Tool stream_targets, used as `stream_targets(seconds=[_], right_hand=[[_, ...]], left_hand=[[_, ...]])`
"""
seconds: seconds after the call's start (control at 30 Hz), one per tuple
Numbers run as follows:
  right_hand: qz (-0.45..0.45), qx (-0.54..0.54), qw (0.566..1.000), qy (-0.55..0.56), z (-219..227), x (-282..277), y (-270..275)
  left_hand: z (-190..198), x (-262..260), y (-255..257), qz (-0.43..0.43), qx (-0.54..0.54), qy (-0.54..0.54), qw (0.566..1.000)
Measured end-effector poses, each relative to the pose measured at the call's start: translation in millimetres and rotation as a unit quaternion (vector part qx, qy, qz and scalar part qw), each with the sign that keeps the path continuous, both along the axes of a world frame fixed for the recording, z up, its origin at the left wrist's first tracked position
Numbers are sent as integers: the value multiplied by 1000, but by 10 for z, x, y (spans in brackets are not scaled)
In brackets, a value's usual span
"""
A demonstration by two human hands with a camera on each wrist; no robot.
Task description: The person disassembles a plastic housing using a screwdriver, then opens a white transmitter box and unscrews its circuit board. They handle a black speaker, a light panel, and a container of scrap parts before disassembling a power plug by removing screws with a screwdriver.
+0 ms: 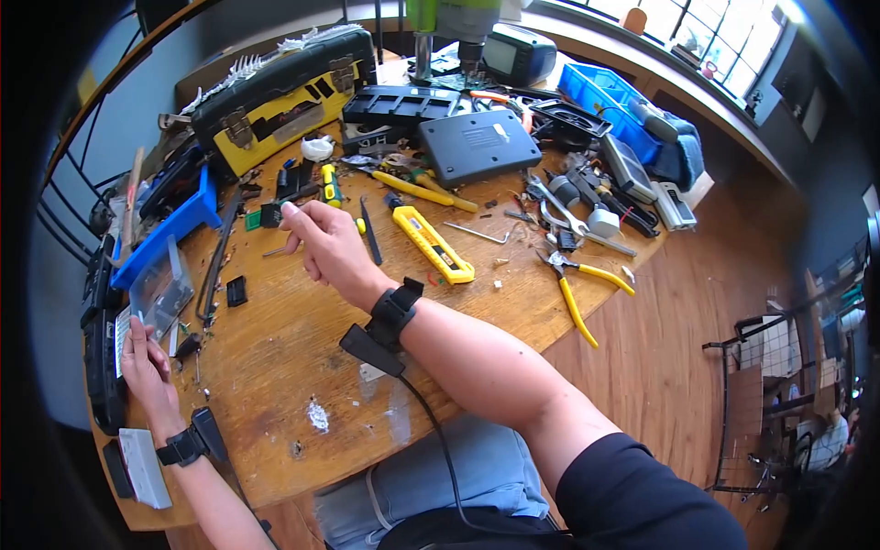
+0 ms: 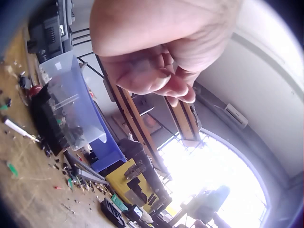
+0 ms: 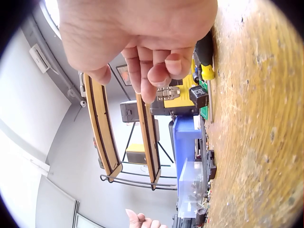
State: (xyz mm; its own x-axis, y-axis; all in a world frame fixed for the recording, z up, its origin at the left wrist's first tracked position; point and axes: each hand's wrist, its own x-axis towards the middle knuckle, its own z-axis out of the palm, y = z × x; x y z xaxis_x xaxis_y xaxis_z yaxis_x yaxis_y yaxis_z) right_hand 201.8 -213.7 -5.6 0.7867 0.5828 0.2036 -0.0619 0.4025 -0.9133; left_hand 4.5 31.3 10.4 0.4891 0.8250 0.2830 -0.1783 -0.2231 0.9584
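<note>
My right hand (image 1: 335, 247) hovers above the table with loosely bent fingers. Just beyond its fingertips in the head view is a small black block (image 1: 271, 214), beside a green piece (image 1: 253, 221). The right wrist view shows a gap between the fingers (image 3: 159, 76) and that block (image 3: 198, 96). My left hand (image 1: 151, 376) is raised at the left edge, near a clear bin (image 1: 163, 289), its fingers (image 2: 156, 80) slightly bent and nothing visible in them. A black clip-like part (image 1: 236, 291) lies between the two hands.
A yellow-black toolbox (image 1: 275, 119) stands at the back left, near a blue bin (image 1: 174, 229). A yellow cutter (image 1: 431, 243), pliers (image 1: 577, 284) and a dark flat case (image 1: 479, 147) lie to the right. A white box (image 1: 145, 467) sits at the near left corner.
</note>
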Motion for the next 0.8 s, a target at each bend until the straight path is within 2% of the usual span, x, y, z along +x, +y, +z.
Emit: stream_targets(seconds=[0.03,0.23,0.43,0.5,0.57,0.63,0.8], right_hand=[[2,-5,1000,2,1,1,1],[3,-37,999,-1,-46,25,26],[-1,-36,999,-30,-72,21,45],[-14,-28,999,-38,-79,22,36],[-24,-15,998,-47,-57,26,37],[-8,-30,999,-34,2,15,0],[-102,-65,992,-29,211,309,-204]], left_hand=[[-45,4,-3,-37,9,13,999],[-141,-79,118,-80,-109,-81,988],[-171,28,-13,-89,-116,-89,985],[-144,52,-64,-64,-113,-47,990],[-246,29,72,-68,-110,-58,990],[-222,2,102,-129,-153,-70,977],[-236,43,79,-115,-210,-126,963]])
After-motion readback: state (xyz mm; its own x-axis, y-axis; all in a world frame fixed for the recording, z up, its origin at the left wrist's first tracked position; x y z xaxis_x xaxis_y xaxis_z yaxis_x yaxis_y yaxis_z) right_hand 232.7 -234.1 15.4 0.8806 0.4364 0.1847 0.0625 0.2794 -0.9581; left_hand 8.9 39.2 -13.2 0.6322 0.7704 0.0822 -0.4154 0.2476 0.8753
